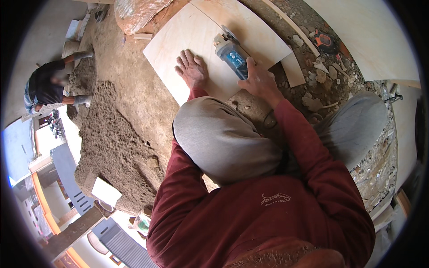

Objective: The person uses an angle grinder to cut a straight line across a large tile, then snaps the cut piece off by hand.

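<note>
Blue grinder (233,57) | right grip (261,82) clasps its rear | left grip (193,69) splayed on slab (178,35)

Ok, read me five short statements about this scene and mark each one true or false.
1. The right hand grips the blue grinder. True.
2. The left hand grips the blue grinder too. False: it lies spread on the pale panel.
3. An orange-and-black object lies to the right of the pale panel. True.
4. The soil mound is to the right of both hands. False: it is to their left.
5. The sleeves are dark red. True.
</note>
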Available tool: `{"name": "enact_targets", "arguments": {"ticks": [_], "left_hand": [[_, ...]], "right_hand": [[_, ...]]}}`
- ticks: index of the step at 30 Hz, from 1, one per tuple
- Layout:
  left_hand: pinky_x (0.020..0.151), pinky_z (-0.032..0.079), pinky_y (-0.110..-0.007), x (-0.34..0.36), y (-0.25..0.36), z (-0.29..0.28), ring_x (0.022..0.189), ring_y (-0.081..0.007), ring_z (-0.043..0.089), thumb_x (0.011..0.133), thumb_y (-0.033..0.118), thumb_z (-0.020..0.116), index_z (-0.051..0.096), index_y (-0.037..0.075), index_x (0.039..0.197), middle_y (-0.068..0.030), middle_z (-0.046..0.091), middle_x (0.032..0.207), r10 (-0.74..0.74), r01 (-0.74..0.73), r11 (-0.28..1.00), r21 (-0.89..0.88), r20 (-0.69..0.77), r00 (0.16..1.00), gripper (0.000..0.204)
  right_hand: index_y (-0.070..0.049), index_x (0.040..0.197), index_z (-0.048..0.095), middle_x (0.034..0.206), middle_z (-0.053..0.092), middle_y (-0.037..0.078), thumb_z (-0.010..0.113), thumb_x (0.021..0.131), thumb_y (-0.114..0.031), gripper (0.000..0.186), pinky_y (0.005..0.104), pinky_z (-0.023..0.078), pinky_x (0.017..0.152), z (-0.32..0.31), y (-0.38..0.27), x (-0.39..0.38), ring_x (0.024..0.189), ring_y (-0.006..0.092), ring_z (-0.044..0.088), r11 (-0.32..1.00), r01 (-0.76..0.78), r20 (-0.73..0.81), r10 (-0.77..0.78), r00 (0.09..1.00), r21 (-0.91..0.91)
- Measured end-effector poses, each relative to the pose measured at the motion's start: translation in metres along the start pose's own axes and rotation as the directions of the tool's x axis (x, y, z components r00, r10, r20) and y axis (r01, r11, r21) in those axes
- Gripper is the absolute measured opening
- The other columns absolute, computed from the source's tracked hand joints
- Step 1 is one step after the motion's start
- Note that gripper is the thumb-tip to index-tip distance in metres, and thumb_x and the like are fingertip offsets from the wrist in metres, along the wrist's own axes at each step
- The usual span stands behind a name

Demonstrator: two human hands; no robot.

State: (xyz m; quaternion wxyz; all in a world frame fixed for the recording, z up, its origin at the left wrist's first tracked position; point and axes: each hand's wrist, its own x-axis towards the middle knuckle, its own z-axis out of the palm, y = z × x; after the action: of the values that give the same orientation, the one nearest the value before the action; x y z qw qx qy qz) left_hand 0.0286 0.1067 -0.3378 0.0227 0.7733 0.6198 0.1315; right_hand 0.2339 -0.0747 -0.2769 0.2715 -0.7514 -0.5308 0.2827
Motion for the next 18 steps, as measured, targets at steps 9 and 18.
{"name": "enact_targets", "arguments": {"ticks": [9,18], "left_hand": [[0.129,0.012,-0.059,-0.0001,0.0015,-0.001,0.16,-0.0396,0.024,0.108,0.04,0.035,0.041,0.007,0.162,-0.0147,0.034,0.172,0.01,-0.01,1.0,-0.006,-0.004,1.0,0.063],[0.129,0.013,-0.06,-0.0008,0.0009,0.0,0.16,-0.0399,0.024,0.108,0.04,0.037,0.04,0.007,0.162,-0.0148,0.034,0.172,0.016,-0.016,1.0,0.007,-0.006,1.0,0.063]], "right_hand": [[-0.004,0.134,0.042,0.118,0.06,0.028,0.075,0.082,-0.042,0.072,0.0594,0.055,0.086,-0.004,-0.002,-0.0018,0.104,0.0477,0.068,0.999,-0.032,0.008,0.032,0.999,-0.002],[-0.004,0.131,0.042,0.118,0.06,0.028,0.075,0.083,-0.043,0.07,0.0589,0.056,0.084,-0.0042,0.0003,-0.0027,0.102,0.0478,0.068,1.0,-0.02,0.019,0.02,1.0,-0.012]]}}
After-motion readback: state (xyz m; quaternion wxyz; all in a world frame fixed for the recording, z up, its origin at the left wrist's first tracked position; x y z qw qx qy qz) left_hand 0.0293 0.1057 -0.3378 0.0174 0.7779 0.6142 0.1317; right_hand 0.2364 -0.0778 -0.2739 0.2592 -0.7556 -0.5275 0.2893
